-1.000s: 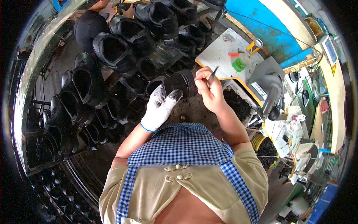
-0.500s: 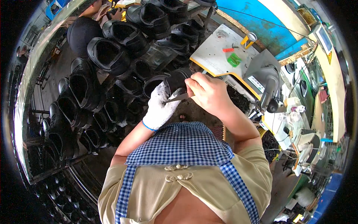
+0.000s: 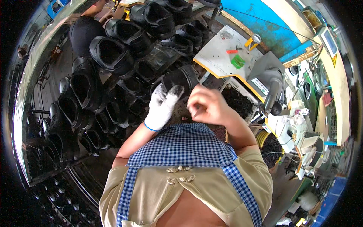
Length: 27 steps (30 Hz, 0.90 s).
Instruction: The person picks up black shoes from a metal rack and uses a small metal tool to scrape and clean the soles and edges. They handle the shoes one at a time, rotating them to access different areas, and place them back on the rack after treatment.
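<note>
A black shoe (image 3: 180,78) is held in front of my apron by my left hand (image 3: 162,109), which wears a white knit glove with a blue cuff edge. The glove's thumb and fingers close on the near side of the shoe. Just right of the shoe, and apart from it, is my bare right hand (image 3: 208,105). Its fingers are curled, and motion smears them. Something dark shows at the fingertips, too blurred to name.
Black shoes (image 3: 113,55) fill racks to the left and ahead. A white worktable (image 3: 217,49) stands ahead right with a yellow can (image 3: 252,41), a green piece (image 3: 238,61) and a grey machine (image 3: 266,72). Black scraps (image 3: 236,100) fill a crate below. Another person (image 3: 85,34) works at far left.
My right hand has drawn back from the shoe toward me and slightly right. The thin blade seen in it earlier, touching the glove, no longer shows. My left hand keeps the shoe, now slightly turned.
</note>
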### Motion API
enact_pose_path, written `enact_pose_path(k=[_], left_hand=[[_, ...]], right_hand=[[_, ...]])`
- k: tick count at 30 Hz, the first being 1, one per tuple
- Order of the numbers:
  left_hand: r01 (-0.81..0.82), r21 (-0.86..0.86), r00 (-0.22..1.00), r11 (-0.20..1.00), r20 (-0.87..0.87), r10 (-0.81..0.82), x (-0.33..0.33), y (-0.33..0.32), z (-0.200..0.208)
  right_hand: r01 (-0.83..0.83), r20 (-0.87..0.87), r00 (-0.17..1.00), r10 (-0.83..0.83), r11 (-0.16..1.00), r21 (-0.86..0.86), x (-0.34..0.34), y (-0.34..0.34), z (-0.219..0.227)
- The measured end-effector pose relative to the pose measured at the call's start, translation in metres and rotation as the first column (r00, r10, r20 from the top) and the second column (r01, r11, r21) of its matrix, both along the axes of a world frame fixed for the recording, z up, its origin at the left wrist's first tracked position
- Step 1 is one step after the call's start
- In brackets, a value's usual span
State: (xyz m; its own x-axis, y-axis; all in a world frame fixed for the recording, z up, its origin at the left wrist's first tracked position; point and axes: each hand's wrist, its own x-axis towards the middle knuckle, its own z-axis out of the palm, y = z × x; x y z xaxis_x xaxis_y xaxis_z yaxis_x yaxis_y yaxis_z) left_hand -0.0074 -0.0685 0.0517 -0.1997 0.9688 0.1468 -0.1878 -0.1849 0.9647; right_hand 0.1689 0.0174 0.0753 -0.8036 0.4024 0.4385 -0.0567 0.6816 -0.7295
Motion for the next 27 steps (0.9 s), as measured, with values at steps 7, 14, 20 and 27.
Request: enact_pose_path(k=[7,14,20,27], left_hand=[[0.019,0.029,0.996,0.999,0.089,-0.021,0.001,0.005,0.003],[0.149,0.022,0.988,0.989,-0.030,-0.149,0.010,0.010,0.006],[0.143,0.143,0.939,0.979,-0.334,-0.089,0.011,0.017,-0.015],[0.141,0.051,0.977,0.989,-0.168,-0.130,0.008,0.018,-0.008]], right_hand=[[0.205,-0.170,0.946,-0.278,0.913,-0.354,0.016,0.004,-0.027],[0.443,-0.272,0.857,-0.437,0.896,-0.045,0.024,0.007,-0.020],[0.450,-0.266,0.888,-0.376,0.828,0.334,0.022,0.013,-0.003],[-0.027,-0.227,0.972,-0.055,0.939,-0.344,0.042,0.007,-0.017]])
